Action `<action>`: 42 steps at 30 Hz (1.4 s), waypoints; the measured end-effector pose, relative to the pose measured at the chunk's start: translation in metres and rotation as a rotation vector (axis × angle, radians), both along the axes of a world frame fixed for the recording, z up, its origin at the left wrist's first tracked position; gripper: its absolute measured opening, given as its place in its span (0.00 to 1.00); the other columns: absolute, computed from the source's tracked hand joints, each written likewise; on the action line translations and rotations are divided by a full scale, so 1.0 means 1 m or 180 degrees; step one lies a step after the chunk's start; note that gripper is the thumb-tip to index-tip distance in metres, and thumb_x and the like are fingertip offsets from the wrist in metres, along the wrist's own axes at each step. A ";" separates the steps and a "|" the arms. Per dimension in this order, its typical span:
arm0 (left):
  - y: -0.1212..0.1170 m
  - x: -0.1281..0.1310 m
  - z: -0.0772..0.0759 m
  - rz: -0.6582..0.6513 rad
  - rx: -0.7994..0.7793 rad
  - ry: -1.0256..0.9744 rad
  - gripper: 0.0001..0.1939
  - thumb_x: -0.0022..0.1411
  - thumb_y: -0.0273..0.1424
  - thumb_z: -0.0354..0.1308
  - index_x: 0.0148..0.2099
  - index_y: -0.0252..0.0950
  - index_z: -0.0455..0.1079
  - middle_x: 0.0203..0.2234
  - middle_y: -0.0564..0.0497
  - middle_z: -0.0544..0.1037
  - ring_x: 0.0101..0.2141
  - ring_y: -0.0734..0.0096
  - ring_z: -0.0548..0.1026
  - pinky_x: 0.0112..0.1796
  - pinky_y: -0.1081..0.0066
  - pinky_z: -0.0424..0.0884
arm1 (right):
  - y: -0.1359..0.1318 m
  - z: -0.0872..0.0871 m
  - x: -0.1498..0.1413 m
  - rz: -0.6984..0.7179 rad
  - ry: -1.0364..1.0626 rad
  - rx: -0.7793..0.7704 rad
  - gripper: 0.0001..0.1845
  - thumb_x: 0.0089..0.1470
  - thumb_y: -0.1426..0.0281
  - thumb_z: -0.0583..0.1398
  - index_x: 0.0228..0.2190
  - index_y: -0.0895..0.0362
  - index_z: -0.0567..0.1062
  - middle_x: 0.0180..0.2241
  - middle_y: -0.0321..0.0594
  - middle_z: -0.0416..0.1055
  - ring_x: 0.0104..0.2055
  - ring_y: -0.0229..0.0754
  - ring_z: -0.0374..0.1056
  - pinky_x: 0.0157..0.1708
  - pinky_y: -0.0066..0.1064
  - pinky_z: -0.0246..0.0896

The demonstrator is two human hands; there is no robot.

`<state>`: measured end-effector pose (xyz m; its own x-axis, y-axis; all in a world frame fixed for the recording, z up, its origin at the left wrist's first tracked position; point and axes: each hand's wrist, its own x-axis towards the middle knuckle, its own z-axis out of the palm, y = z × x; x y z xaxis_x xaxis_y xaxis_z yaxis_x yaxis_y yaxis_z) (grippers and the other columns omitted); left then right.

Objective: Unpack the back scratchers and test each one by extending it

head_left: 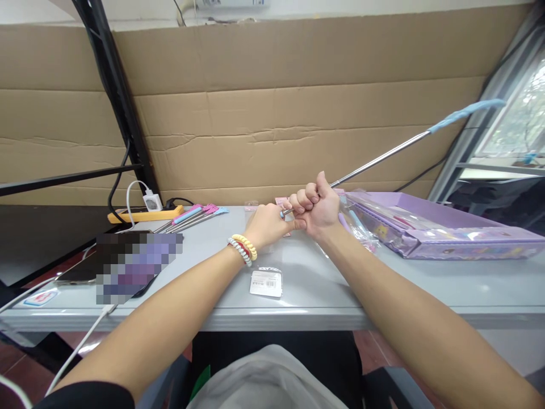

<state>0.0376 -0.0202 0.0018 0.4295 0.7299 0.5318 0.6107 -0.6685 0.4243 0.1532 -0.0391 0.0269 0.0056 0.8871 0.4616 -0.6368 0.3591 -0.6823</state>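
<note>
A telescopic back scratcher [385,154] with a silver rod and a light-blue head slants up to the right, its rod pulled out long. My right hand [317,207] is closed around its lower part, thumb pointing up. Just left of it, my left hand [267,224] is closed on the handle end, and the hands touch or nearly touch. The fingers hide most of the handle. Below the hands, a clear plastic bag with a white label card [266,283] lies on the grey table [315,295].
On the left lie several more back scratchers [191,217] with pink and blue ends, a yellow power strip [145,215] with a white charger [152,200], and phones [80,267] with cables. To the right stand a purple box [430,250] and bagged pieces [360,227]. Cardboard [298,130] backs the table.
</note>
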 end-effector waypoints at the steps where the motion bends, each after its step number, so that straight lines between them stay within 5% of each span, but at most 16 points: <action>1: 0.000 0.000 0.000 0.0015 0.0007 0.0018 0.24 0.50 0.52 0.56 0.17 0.38 0.63 0.13 0.54 0.70 0.23 0.69 0.68 0.33 0.69 0.61 | 0.000 0.000 0.000 -0.0005 -0.0009 0.0012 0.34 0.50 0.49 0.54 0.11 0.56 0.44 0.08 0.29 0.41 0.12 0.32 0.45 0.17 0.31 0.54; 16: -0.006 -0.001 0.004 0.0153 0.0034 0.0223 0.25 0.50 0.52 0.54 0.16 0.38 0.64 0.11 0.52 0.65 0.23 0.65 0.68 0.29 0.70 0.60 | -0.005 -0.001 -0.001 -0.0097 -0.0064 0.0090 0.26 0.40 0.66 0.58 0.09 0.56 0.45 0.08 0.29 0.40 0.12 0.30 0.44 0.16 0.30 0.50; 29: -0.003 -0.008 0.001 0.0520 -0.0071 -0.0044 0.29 0.48 0.56 0.53 0.12 0.38 0.60 0.09 0.53 0.61 0.18 0.71 0.64 0.24 0.70 0.55 | 0.000 0.006 0.011 -0.0599 0.0245 0.0259 0.25 0.40 0.66 0.57 0.10 0.57 0.44 0.09 0.29 0.38 0.12 0.30 0.44 0.18 0.30 0.54; 38: 0.000 -0.008 -0.002 -0.0235 -0.0134 -0.0304 0.24 0.54 0.54 0.49 0.33 0.36 0.65 0.22 0.53 0.70 0.24 0.71 0.68 0.26 0.72 0.58 | 0.002 0.000 0.004 -0.0080 -0.0284 0.0205 0.28 0.44 0.62 0.59 0.09 0.56 0.46 0.08 0.30 0.45 0.13 0.32 0.50 0.20 0.31 0.57; 42: 0.003 -0.008 -0.004 -0.0389 0.0183 -0.0403 0.18 0.61 0.45 0.45 0.32 0.36 0.63 0.27 0.52 0.70 0.29 0.71 0.68 0.32 0.71 0.61 | 0.004 0.000 0.003 0.0077 -0.0539 0.0119 0.30 0.46 0.55 0.59 0.09 0.56 0.49 0.09 0.33 0.53 0.16 0.35 0.57 0.21 0.31 0.59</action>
<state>0.0292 -0.0170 -0.0025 0.4402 0.6433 0.6264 0.4676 -0.7598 0.4516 0.1566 -0.0354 0.0269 -0.0962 0.8681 0.4869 -0.5227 0.3722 -0.7669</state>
